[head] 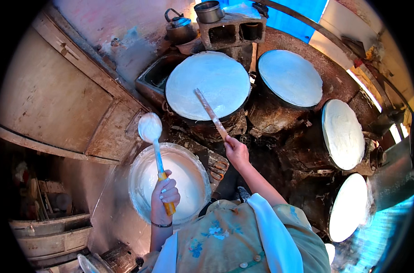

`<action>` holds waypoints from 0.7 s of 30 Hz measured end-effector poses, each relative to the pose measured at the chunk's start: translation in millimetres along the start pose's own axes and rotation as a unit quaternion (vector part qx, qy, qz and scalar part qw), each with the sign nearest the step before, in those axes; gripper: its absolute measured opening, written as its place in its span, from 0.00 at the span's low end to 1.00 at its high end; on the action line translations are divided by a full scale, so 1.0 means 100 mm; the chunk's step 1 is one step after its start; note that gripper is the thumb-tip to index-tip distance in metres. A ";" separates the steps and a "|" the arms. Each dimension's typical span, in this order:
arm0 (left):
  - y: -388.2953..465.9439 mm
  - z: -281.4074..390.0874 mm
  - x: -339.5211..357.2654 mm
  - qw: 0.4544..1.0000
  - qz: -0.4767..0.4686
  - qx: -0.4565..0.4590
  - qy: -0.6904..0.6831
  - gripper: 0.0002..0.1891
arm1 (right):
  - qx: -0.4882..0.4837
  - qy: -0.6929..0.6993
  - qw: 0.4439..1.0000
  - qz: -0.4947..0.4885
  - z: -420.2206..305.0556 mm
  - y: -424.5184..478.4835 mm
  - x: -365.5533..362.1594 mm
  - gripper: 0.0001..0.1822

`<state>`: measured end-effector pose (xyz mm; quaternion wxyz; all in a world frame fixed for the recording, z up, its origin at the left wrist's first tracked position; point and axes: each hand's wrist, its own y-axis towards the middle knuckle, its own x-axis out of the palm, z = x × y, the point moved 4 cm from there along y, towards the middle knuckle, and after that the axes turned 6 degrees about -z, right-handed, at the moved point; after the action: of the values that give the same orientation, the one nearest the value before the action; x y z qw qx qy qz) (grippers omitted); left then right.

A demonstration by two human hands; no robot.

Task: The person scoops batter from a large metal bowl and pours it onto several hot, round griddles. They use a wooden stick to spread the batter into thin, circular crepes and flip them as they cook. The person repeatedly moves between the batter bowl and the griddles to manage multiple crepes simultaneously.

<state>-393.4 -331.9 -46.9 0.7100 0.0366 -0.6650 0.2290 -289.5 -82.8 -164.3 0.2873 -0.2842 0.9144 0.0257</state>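
My left hand (pixel 166 194) grips the yellow handle of a ladle (pixel 150 127), its bowl coated with white batter and held upright beyond the rim of a wide basin (pixel 136 191) of pale batter. In my right hand (pixel 236 152) is a flat wooden stick (pixel 210 112), smeared white. Its far end lies over the white batter layer (pixel 207 82) on the nearest large round griddle; whether it touches cannot be told. More round griddles with white layers, one at upper right (pixel 290 77) and others down the right side (pixel 343 134), curve around me.
Scissors (pixel 220 170) with orange handles lie right of the basin. Behind the griddles stand a kettle (pixel 181 30) and a metal mug (pixel 209 12) on a concrete block (pixel 232 34). A dark rectangular container (pixel 152 76) sits left of the nearest griddle. Wooden panels (pixel 56 92) border the left.
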 end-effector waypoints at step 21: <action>0.61 -1.13 0.15 0.998 -0.022 -0.040 -0.045 0.13 | -0.006 -0.272 0.897 0.349 1.42 -0.01 -3.22 0.21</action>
<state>-311.4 -233.3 -60.8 0.6848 0.0333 -0.7040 0.1851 0.4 108.5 -108.6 0.4957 0.0701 0.8408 0.2062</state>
